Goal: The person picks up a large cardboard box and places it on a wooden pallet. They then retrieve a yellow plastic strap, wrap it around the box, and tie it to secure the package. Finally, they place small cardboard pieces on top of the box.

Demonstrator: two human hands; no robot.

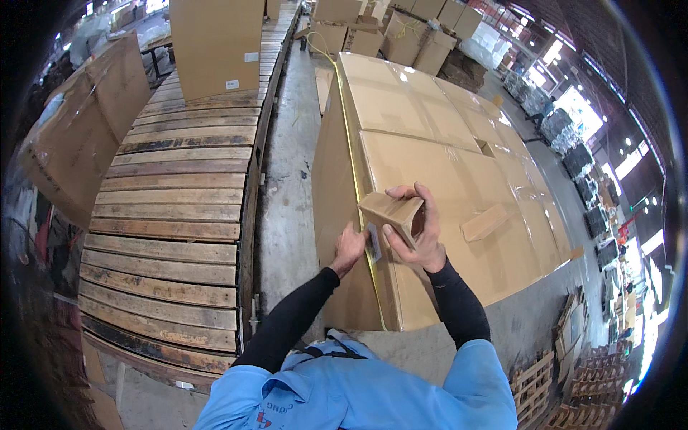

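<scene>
My right hand [419, 229] grips a folded cardboard corner piece [393, 210], fingers over its top and thumb below. The piece is tilted over the near left edge of a large stack of brown cartons [437, 179]. A thin yellow strap [351, 143] runs along that edge, partly behind the cardboard piece. Just left of it, my left hand [349, 247] is closed at the strap against the carton side; its fingertips are partly hidden. A pale label [373, 242] shows on the carton between my hands.
Another cardboard piece [485, 222] lies on the stack. To the left runs a wooden slatted platform [168, 208] bearing a tall carton [217, 50]. A large carton [86, 122] stands at the far left. Wooden pallets [534, 390] are at lower right, and more cartons [416, 39] stand behind.
</scene>
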